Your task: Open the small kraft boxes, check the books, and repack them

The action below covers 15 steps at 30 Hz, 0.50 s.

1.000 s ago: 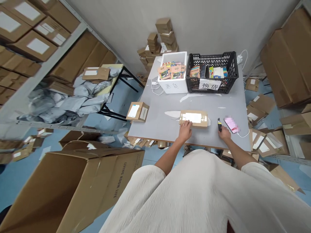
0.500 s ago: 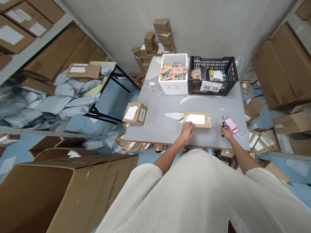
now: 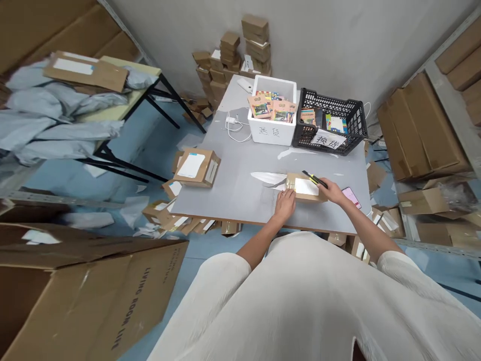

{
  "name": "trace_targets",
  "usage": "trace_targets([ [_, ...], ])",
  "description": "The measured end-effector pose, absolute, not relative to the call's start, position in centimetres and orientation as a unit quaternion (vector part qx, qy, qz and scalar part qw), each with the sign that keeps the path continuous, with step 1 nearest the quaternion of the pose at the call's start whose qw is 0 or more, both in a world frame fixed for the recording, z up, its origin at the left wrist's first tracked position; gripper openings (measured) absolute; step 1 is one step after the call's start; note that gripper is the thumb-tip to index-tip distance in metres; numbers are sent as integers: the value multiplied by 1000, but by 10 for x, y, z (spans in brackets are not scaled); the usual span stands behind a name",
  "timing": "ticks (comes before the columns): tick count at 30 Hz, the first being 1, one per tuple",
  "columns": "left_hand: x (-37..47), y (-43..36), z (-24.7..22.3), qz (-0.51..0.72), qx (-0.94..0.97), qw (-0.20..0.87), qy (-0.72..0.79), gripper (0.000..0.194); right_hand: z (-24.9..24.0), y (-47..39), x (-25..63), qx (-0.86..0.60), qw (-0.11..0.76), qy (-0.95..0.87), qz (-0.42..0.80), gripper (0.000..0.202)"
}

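A small cardboard box (image 3: 291, 183) with a white label lies on the grey table (image 3: 233, 185) in front of me. My left hand (image 3: 286, 203) grips its left front corner, fingers bent against the cardboard. In my right hand (image 3: 329, 191) is a yellow and black utility knife (image 3: 314, 178), held over the right part of the box with its tip towards the upper left. To the right of that hand, a pink-screened phone (image 3: 351, 197) lies on the table, partly behind my forearm.
A white foam box (image 3: 269, 131) with booklets and a black plastic crate (image 3: 334, 103) stand at the table's back. Another labelled carton (image 3: 198, 167) sits at the left edge. A large open carton (image 3: 112, 301) is on the floor at left, and parcels (image 3: 63, 108) pile on a side table.
My right hand has lifted the utility knife from beside the phone and carried it left over the box. My left hand stays at the box's left end. The view has shifted somewhat.
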<state>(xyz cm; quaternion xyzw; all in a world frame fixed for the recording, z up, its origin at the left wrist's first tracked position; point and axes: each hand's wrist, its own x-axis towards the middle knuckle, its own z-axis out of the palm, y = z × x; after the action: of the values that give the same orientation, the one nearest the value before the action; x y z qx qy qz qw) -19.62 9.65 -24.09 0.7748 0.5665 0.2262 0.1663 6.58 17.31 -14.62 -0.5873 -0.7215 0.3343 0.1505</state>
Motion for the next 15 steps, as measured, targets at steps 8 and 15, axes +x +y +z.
trace_targets([
  [8,-206,106,-245,255,759,183,570,47,-130,189,22,-506,-64,-840,185,38],
  [15,-206,102,-256,277,760,171,563,43,-130,189,6,-488,-114,-854,139,39],
])
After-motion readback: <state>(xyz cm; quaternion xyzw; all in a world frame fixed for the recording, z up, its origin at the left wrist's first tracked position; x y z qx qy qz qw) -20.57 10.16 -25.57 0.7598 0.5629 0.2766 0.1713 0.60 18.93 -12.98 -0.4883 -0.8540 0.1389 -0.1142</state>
